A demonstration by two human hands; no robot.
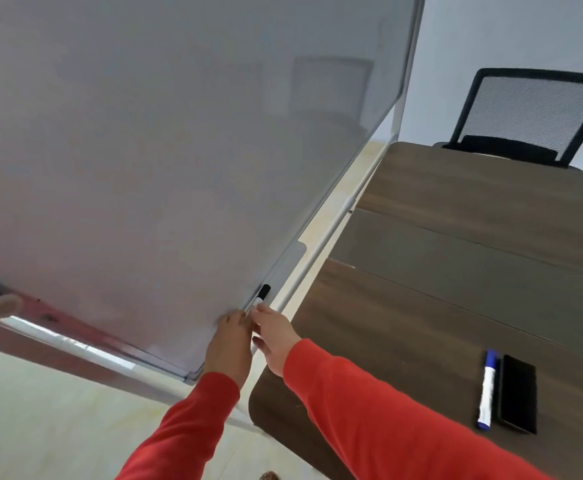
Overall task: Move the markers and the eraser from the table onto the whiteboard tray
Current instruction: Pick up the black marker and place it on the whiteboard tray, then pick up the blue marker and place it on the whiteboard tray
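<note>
The brown table point(456, 271) is mostly bare; near its front edge lie the blue marker point(487, 389) and the black eraser point(518, 393), touching side by side. Beside the table's left edge stands the whiteboard point(162, 150). On its tray point(292, 261) lies the black marker point(261, 295), pinched at its near end, it seems, by the right hand point(272, 336). The left hand point(229, 344) is just beside, fingers together.

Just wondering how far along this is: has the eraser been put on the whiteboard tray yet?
No, the black eraser lies on the table beside the blue marker.
</note>
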